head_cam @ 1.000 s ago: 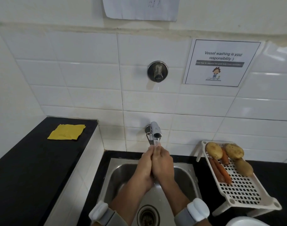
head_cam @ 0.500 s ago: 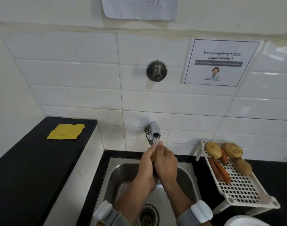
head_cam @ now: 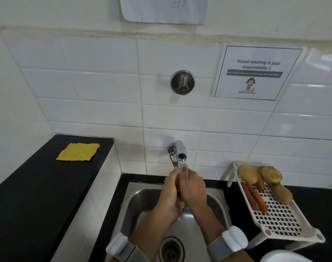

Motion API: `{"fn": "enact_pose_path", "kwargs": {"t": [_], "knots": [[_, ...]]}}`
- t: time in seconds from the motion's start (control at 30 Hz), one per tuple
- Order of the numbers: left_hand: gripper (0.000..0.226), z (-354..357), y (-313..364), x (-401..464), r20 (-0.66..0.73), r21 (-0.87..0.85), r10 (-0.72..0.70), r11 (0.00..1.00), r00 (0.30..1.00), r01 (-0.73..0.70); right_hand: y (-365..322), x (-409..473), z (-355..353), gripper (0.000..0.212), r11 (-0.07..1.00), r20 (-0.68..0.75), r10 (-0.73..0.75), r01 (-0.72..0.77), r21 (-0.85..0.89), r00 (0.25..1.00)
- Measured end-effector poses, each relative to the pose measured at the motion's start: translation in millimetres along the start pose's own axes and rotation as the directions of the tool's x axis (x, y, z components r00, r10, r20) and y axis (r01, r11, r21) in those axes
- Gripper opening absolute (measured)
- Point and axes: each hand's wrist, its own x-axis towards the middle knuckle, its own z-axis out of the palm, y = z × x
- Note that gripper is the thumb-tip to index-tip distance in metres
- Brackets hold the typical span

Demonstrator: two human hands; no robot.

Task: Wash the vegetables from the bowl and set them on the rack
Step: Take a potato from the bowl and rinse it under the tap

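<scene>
Both hands meet under the tap (head_cam: 180, 152), palms pressed toward each other around a vegetable (head_cam: 177, 181) of which only a thin orange-brown sliver shows between them; it looks like a carrot, though too little is visible to be sure. The left hand (head_cam: 170, 193) wraps it from the left and the right hand (head_cam: 192, 186) covers it from the right, so each grip is closed on the same piece, fingertips pointing up and away toward the spout, where the stream lands just at their tips. The piece's long axis seems to run along the palms, from the wrists up toward the tap, over the middle of the sink (head_cam: 142, 201). The relation that matters for the coming move is sideways: the rack (head_cam: 280, 220) sits on the black tabletop (head_cam: 316, 201) to the right of the sink, well clear of the hands, so the right hand is the nearer one and is likely to carry the piece across. On the rack, potatoes (head_cam: 270, 174) lie at the far end with carrots (head_cam: 255, 199) beside them, lying lengthwise along the rack, and the near half is bare grid. Both forearms rise from the bottom edge, angled inward, a wristband (head_cam: 235, 238) on each. The rim of a white bowl (head_cam: 280, 257) shows at the lower right, its contents out of view.
</scene>
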Motion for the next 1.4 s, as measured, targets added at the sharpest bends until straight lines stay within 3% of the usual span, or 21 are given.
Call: {"fn": "enact_pose_path", "kwargs": {"t": [0.07,0.17,0.23,0.3,0.43,0.53,0.67,0.83,0.97,1.1,1.17,1.23,1.33,1.4], "knots": [[0.052,0,3,3,-0.037,-0.007,0.000,1.000,0.999,0.000,0,-1,-1,0.043,0.998,-0.010,0.007,-0.008,-0.055,1.000],[0.057,-1,13,8,-0.107,-0.105,-0.097,0.991,0.990,0.085,1,-8,0,0.056,0.995,-0.030,-0.042,0.045,0.090,0.999],[0.057,-4,20,13,-0.088,-0.153,-0.138,0.981,0.987,0.123,0,-16,-1,0.041,0.972,0.031,-0.151,0.143,0.186,0.988],[0.056,-7,23,16,-0.067,-0.159,-0.151,0.977,0.986,0.139,0,-19,-2,0.040,0.958,0.114,-0.182,0.150,0.246,0.977],[0.038,-5,14,14,0.021,-0.123,-0.125,0.984,0.992,0.127,0,-18,3,0.038,0.948,0.117,-0.067,0.027,0.316,0.991],[0.040,-8,9,13,-0.002,-0.055,-0.114,0.992,0.993,0.114,0,-12,0,0.034,0.905,0.096,0.045,-0.082,0.417,0.994],[0.038,-14,12,20,-0.050,0.008,-0.090,0.996,0.995,0.090,1,-12,-1,0.022,0.933,0.066,0.003,-0.026,0.358,0.998],[0.040,-8,14,16,0.016,-0.018,-0.100,0.995,0.995,0.100,-5,-17,2,0.052,0.989,-0.020,-0.016,0.019,0.150,1.000],[0.049,-9,14,19,-0.034,-0.058,-0.139,0.989,0.990,0.137,-1,-21,7,0.058,0.981,0.028,-0.052,0.046,0.188,0.998],[0.042,-15,14,30,-0.013,-0.132,-0.159,0.979,0.987,0.156,-2,-25,4,0.040,0.946,0.098,-0.099,0.064,0.317,0.990],[0.056,-17,13,31,0.010,-0.146,-0.150,0.978,0.989,0.150,3,-24,6,0.043,0.910,0.108,-0.075,0.023,0.414,0.991],[0.064,-14,12,27,0.033,-0.112,-0.131,0.985,0.991,0.134,5,-23,9,0.049,0.834,0.144,0.042,-0.114,0.540,0.989],[0.049,-7,11,23,0.037,-0.043,-0.057,0.997,0.998,0.059,-1,-13,9,0.051,0.604,0.264,0.277,-0.382,0.699,0.924],[0.041,-6,10,22,0.046,-0.044,-0.036,0.998,0.998,0.038,-9,-12,2,0.043,0.583,0.329,0.305,-0.449,0.677,0.893]]}}
